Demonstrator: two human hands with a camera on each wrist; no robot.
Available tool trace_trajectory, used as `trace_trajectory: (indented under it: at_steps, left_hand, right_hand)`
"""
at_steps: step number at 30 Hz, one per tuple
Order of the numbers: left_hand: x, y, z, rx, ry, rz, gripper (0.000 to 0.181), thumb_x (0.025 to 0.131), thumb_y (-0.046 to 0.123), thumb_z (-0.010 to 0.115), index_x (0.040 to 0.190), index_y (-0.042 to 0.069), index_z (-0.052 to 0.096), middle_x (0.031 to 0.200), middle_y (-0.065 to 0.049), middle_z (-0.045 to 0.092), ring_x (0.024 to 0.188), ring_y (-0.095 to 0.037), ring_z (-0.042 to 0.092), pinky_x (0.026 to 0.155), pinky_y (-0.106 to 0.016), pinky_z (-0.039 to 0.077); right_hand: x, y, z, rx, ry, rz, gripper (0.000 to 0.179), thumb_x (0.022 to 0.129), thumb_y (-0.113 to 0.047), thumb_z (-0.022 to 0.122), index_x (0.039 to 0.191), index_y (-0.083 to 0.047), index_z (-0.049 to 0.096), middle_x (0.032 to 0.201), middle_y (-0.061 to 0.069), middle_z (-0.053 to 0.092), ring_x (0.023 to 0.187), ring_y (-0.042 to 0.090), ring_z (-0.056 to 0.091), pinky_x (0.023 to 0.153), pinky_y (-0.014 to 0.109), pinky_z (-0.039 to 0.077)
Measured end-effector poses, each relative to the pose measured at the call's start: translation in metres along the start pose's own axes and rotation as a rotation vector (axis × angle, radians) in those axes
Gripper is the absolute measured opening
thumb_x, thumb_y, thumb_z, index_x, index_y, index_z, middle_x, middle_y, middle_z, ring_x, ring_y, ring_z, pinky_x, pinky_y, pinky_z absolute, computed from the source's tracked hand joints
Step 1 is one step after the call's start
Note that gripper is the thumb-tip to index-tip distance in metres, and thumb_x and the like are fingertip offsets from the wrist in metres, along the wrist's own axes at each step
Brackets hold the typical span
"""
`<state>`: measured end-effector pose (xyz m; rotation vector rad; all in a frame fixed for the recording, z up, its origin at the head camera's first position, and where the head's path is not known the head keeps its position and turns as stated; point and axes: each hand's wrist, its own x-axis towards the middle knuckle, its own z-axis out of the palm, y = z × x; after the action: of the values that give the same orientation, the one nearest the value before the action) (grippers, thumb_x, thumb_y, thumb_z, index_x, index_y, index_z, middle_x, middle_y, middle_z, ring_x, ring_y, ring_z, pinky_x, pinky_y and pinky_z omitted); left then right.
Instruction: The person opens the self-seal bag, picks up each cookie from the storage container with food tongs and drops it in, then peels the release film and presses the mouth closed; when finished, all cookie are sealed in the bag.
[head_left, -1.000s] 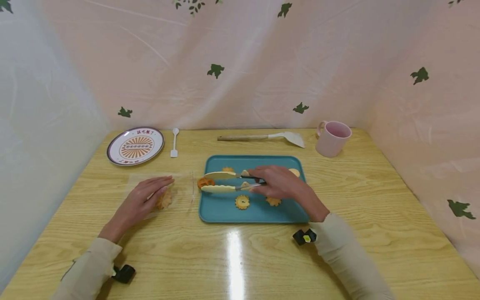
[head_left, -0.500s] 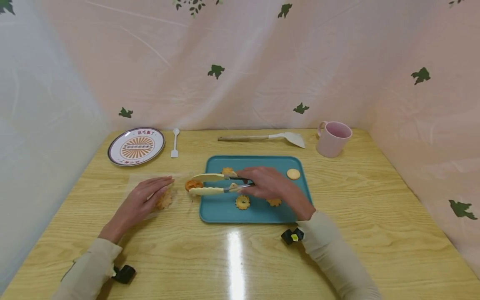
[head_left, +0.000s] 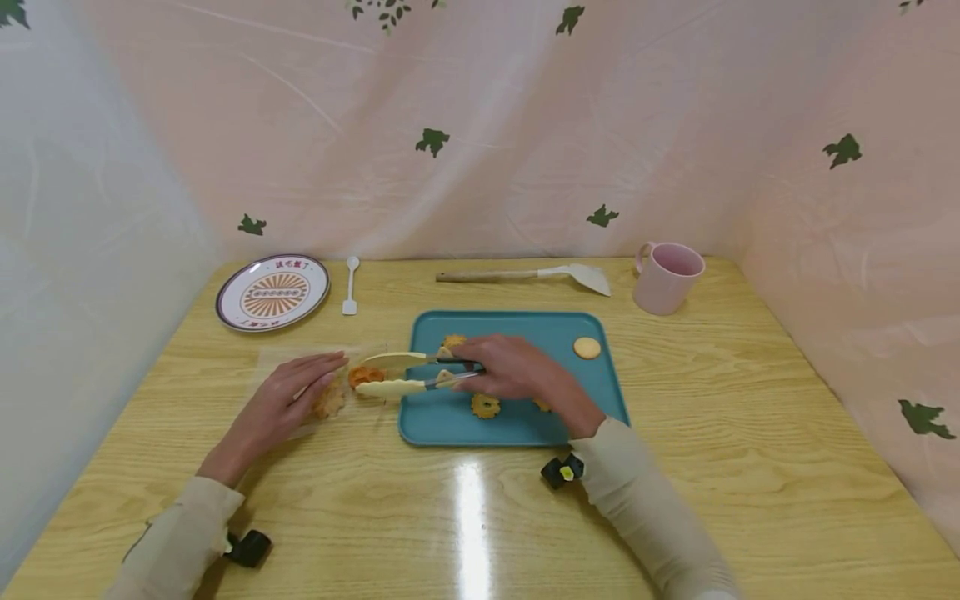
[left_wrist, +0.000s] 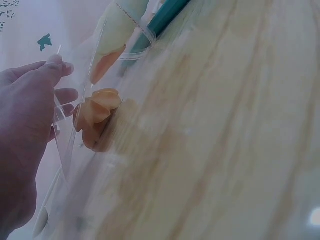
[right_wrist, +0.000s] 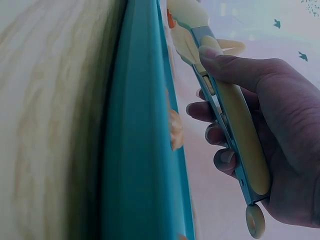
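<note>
My left hand (head_left: 288,396) holds a clear plastic bag (left_wrist: 64,137) at its upper side, its fingertips on the film in the left wrist view. Inside the bag, a ruffled golden cookie (left_wrist: 97,117) rests near the table. My right hand (head_left: 517,371) grips cream-tipped tongs (right_wrist: 240,135), thumb on one arm and fingers round the other. Between the tong tips sits a darker orange-brown cookie (head_left: 366,377), at the bag's mouth, close to the left fingertips. The tongs reach over the left edge of the teal tray (head_left: 442,429), and the right hand hides part of it.
On the tray lie a ring-shaped cookie (head_left: 485,406), a round flat cookie (head_left: 587,348) and a scalloped one (head_left: 453,342). Behind stand a patterned plate (head_left: 273,293), a small white spoon (head_left: 350,286), a wooden-handled spatula (head_left: 525,275) and a pink mug (head_left: 666,279).
My right hand has carried the tongs and the orange-brown cookie leftward, from above the tray's left edge to the bag's mouth. The left hand has stayed in place.
</note>
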<state>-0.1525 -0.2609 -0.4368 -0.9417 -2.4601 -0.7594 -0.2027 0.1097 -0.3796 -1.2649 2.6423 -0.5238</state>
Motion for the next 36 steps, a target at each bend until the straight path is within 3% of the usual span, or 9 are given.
trace_trajectory:
  at_steps: [6,14,22,29,36]
  left_hand:
    - [0.001,0.001,-0.001,0.000,0.008,0.008,0.041,0.096,-0.007,0.065,0.136,0.003,0.067,0.136,-0.016,0.066,0.124,-0.039,0.059,0.115,-0.024,0.031]
    - [0.000,0.000,-0.001,0.000,0.007,0.008,0.042,0.096,-0.007,0.066,0.137,0.004,0.066,0.136,-0.015,0.066,0.124,-0.039,0.059,0.116,-0.022,0.029]
    - [0.000,0.000,-0.001,0.007,-0.002,-0.005,0.040,0.098,-0.005,0.065,0.136,0.003,0.066,0.137,-0.015,0.066,0.124,-0.038,0.059,0.115,-0.029,0.034]
    - [0.001,0.003,-0.003,-0.003,-0.034,-0.071,0.040,0.099,-0.003,0.065,0.138,0.004,0.066,0.138,-0.014,0.065,0.127,-0.038,0.058,0.110,-0.050,0.042]
    - [0.002,0.005,-0.003,-0.016,-0.047,-0.098,0.038,0.101,0.001,0.064,0.138,0.005,0.066,0.138,-0.014,0.065,0.127,-0.039,0.057,0.103,-0.062,0.043]
  right_hand:
    - [0.007,-0.001,0.005,0.009,0.008,-0.019,0.026,0.102,-0.036,0.069,0.115,-0.014,0.066,0.095,-0.004,0.057,0.075,0.013,0.050,0.064,0.032,0.041]
    - [0.015,-0.004,0.010,0.022,-0.008,-0.008,0.041,0.102,-0.037,0.069,0.133,-0.010,0.066,0.102,-0.002,0.062,0.082,0.014,0.054,0.069,0.034,0.046]
    - [0.021,-0.005,0.014,0.050,-0.003,-0.018,0.038,0.102,-0.037,0.069,0.130,-0.011,0.067,0.097,-0.003,0.058,0.080,0.015,0.053,0.068,0.035,0.043]
    - [0.025,-0.003,0.016,0.083,0.005,-0.044,0.025,0.102,-0.036,0.069,0.116,-0.015,0.068,0.088,-0.005,0.056,0.074,0.014,0.051,0.065,0.033,0.040]
    - [0.028,-0.006,0.017,0.090,-0.006,-0.035,0.026,0.102,-0.037,0.069,0.117,-0.016,0.068,0.087,-0.005,0.056,0.076,0.013,0.050,0.066,0.033,0.040]
